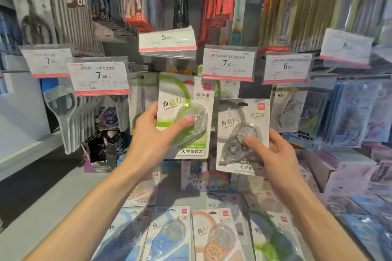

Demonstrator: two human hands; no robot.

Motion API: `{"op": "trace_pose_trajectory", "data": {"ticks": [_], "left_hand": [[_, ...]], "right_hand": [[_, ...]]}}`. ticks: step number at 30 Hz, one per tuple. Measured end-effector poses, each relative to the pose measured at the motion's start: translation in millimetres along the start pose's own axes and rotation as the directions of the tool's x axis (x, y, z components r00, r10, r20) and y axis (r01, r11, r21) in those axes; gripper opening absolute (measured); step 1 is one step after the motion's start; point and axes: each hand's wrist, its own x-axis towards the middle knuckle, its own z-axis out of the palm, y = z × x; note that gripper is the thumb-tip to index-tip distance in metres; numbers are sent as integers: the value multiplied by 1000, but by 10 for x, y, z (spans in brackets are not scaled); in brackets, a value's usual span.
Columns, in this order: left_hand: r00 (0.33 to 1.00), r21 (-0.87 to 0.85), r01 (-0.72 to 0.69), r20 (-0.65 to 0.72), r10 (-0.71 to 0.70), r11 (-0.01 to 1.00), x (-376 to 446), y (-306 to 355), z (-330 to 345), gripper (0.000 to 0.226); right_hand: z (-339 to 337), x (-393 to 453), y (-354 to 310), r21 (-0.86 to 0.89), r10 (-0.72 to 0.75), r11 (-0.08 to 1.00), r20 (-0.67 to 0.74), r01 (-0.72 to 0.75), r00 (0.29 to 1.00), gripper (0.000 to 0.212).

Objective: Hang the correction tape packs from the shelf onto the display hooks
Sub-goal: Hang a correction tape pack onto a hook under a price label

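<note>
Left hand (pixel 152 133) clamped on green correction tape pack (pixel 184 116), raised under the 5.00 price tag (pixel 167 41); right hand (pixel 273 152) gripping grey pack (pixel 244 133). Hook hidden behind tag: could miss the hang hole, drop onto shelf packs (pixel 214 235).

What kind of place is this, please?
Most likely the stationery aisle of a shop: price tags hang on display hooks, packaged scissors hang beside them, and more correction tape packs lie on the shelf below.
</note>
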Motion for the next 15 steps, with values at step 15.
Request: {"op": "trace_pose_trajectory", "data": {"ticks": [15], "left_hand": [[985, -199, -165, 10, 171, 966, -27, 320, 15, 44]], "right_hand": [[179, 311, -239, -68, -153, 986, 32, 155, 988, 34]]}}
